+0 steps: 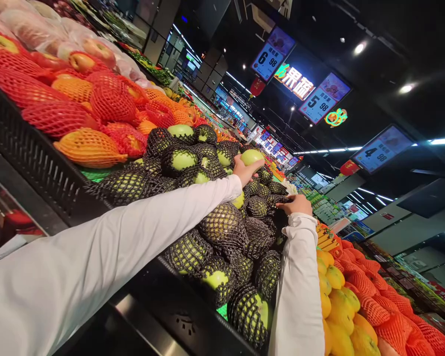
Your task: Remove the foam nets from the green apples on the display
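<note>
My left hand (244, 170) reaches over the heap with its fingers wrapped round a bare green apple (252, 157). Farther right, my right hand (298, 204) has its fingers pinched together at the edge of the heap, beside dark netting; what is between the fingertips is hidden. Below and around both hands lie several green apples in black foam nets (222, 227), some with green skin showing through the net openings. White sleeves cover both my arms.
The apples sit in a black crate (185, 301). To the left is fruit in red and orange nets (111, 96), with plastic-wrapped fruit (29, 24) behind. Yellow-orange fruit (337, 311) and red-netted fruit (389, 301) lie at the right. Price signs (324, 99) hang overhead.
</note>
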